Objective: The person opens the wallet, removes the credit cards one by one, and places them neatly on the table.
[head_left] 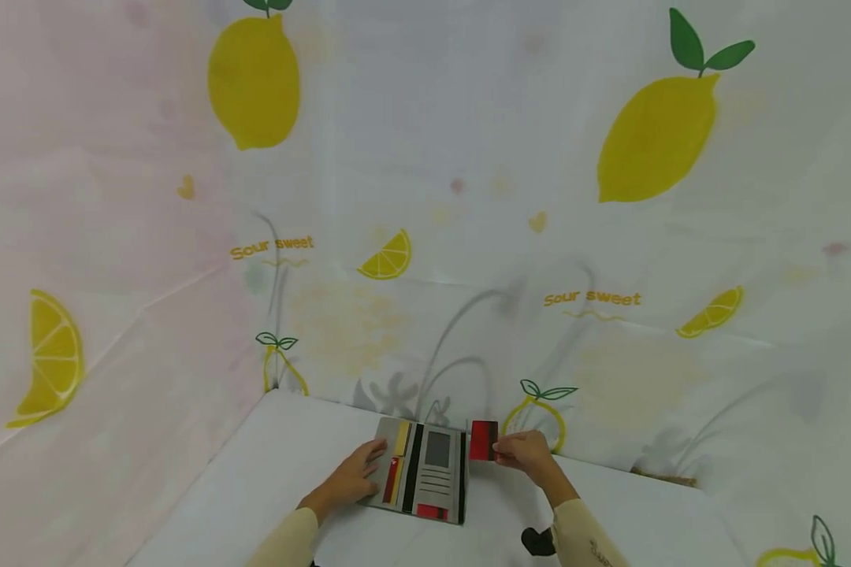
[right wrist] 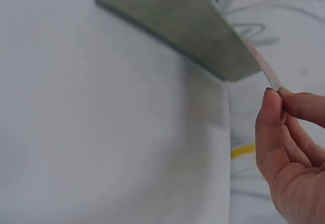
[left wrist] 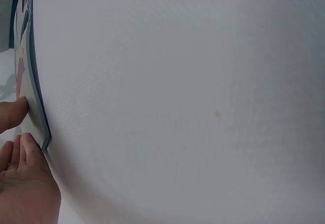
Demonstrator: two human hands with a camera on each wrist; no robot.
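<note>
Pinches a red-and-black card (head_left: 481, 441) in the right hand (head_left: 528, 454), just right of the open gray wallet (head_left: 448, 491)!
Rests the left hand (head_left: 354, 475), spread, at its left edge, with yellow and red cards (head_left: 391, 480) slotted left, another red card (head_left: 431, 512) below the dark window pocket (head_left: 438, 450).

Grey bifold wallet (head_left: 436, 486) is spread open, tilted over the white tabletop (head_left: 284, 449); red and yellow cards (head_left: 401, 439) are seated in its left slots. Red card (head_left: 480, 441), dark-striped along its right side, is held just beside the wallet's upper right edge.
</note>
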